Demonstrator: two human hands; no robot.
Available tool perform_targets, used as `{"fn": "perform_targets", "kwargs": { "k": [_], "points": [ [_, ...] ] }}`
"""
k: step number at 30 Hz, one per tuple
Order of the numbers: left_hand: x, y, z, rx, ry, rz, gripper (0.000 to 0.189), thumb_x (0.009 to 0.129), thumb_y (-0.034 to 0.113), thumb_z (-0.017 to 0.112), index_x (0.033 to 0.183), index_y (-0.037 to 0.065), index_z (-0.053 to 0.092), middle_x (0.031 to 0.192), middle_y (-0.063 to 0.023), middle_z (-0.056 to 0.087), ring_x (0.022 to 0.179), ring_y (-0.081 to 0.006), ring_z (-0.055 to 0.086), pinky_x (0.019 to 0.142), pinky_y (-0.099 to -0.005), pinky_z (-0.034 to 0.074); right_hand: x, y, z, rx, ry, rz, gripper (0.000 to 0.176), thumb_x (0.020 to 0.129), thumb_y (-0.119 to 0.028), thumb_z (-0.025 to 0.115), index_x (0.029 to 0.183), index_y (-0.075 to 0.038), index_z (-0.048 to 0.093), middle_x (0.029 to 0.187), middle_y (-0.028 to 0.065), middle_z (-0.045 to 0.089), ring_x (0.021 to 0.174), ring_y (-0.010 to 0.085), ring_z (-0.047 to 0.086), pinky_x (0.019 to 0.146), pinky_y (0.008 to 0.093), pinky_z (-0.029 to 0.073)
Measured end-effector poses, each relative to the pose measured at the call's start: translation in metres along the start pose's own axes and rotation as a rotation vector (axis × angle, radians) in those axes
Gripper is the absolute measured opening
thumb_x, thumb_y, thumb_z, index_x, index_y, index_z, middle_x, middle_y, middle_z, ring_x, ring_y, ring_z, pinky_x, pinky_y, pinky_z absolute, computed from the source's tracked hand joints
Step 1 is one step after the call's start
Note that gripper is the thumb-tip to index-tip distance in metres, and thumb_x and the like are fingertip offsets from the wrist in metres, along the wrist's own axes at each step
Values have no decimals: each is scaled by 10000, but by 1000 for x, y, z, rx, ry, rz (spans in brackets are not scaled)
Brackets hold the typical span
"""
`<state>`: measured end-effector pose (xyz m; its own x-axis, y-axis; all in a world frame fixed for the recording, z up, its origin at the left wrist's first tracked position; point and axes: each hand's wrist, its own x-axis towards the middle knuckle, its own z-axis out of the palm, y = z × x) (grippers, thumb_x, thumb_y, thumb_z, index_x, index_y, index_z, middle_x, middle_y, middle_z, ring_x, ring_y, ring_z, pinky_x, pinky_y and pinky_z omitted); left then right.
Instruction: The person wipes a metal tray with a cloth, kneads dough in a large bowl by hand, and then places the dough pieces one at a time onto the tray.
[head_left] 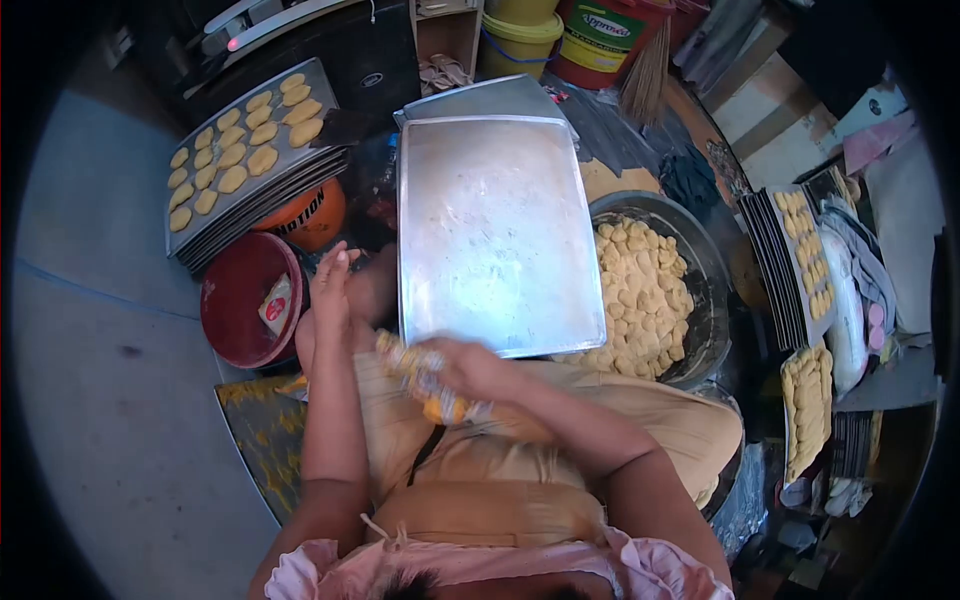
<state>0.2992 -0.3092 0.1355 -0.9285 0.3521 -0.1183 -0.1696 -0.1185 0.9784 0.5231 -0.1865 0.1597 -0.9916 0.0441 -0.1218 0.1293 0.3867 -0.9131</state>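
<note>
My left hand point(332, 285) is raised beside the left edge of a bare metal baking tray point(500, 230), fingers stretched out and nothing in them. It is nearest to a dark red bucket point(222, 310), which has a packet with a red-and-white label point(275, 305) inside. Over my lap, my right hand point(475, 370) is closed around a crumpled yellow-and-white plastic packet point(408, 362). Motion blurs that packet, so its print cannot be read. Just above my right hand lies the tray's near edge. To the right, a big dark basin point(712, 320) holds a heap of dough pieces point(640, 295).
At the upper left, stacked trays point(245, 160) carry flat dough rounds above an orange bucket point(310, 213). More stacked trays point(800, 250) and a dough-filled tray point(807, 410) stand at the right. Lidded tubs point(520, 45) and a broom point(648, 80) are at the back.
</note>
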Motion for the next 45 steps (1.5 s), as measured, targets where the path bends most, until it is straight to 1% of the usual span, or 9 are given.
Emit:
{"fn": "perform_targets", "kwargs": {
  "k": [4,10,18,25,29,32,39,43,45],
  "points": [
    [-34,24,9,425,-244,233,269,932,195,627,1081,-24,671,1373,-142,496,1139,-181,532,981,-296,400,-12,-3,-117,-146,517,239,467,855,-84,557,1320,-58,524,937,199,684,798,331,672,713,407,531],
    [-72,6,6,410,-407,223,258,916,111,640,1133,-28,635,1368,-162,479,1164,-228,550,981,-322,426,-49,110,-112,-883,832,36,466,821,-152,644,1265,-23,585,1258,222,597,1208,388,522,1080,488,343],
    [-120,57,1,642,-714,-149,406,933,185,640,1272,-24,561,1151,-143,611,1093,-201,577,912,-304,473,-47,-1,50,89,-141,-144,477,871,-134,627,1337,-153,533,1236,146,592,1244,382,473,1070,494,361],
    [-159,88,-33,780,-1101,-269,573,882,306,698,1339,10,524,1142,-152,623,1014,-249,593,899,-350,462,-50,-16,64,-310,-311,-659,667,817,-207,706,1437,-188,460,1326,228,515,1220,359,509,1052,439,388],
    [-191,75,-22,1243,-1277,387,468,802,281,718,1219,95,616,1084,-190,642,942,-367,620,829,-432,501,-75,3,32,182,-430,-409,742,827,-280,737,1452,-57,404,1376,219,502,1255,331,502,1058,412,387],
    [-204,62,-33,1415,-1237,-94,251,809,200,683,1037,98,659,895,-184,666,835,-368,643,741,-440,509,-110,26,-53,265,-304,-129,721,858,-317,720,1449,-53,403,1365,212,529,1224,287,540,1007,398,447],
    [-181,124,81,1590,-1412,-3,370,841,317,678,1101,55,642,945,-186,659,882,-376,628,776,-448,495,-209,210,-244,249,759,575,509,895,-327,636,1347,-115,540,1245,101,589,1097,206,562,882,356,475],
    [-158,87,223,1095,-1671,375,453,887,399,643,1138,22,618,1067,-184,623,993,-376,596,851,-455,476,-223,300,-259,335,961,891,678,834,-323,693,1427,-105,446,1207,149,602,1068,258,579,818,369,496],
    [-140,45,308,935,-1815,180,478,901,423,640,1157,20,612,1033,-160,647,989,-312,622,874,-416,477,-226,350,-252,371,938,954,805,780,-332,729,1471,-113,380,1338,233,500,1142,318,545,897,410,484]
  ]
}}
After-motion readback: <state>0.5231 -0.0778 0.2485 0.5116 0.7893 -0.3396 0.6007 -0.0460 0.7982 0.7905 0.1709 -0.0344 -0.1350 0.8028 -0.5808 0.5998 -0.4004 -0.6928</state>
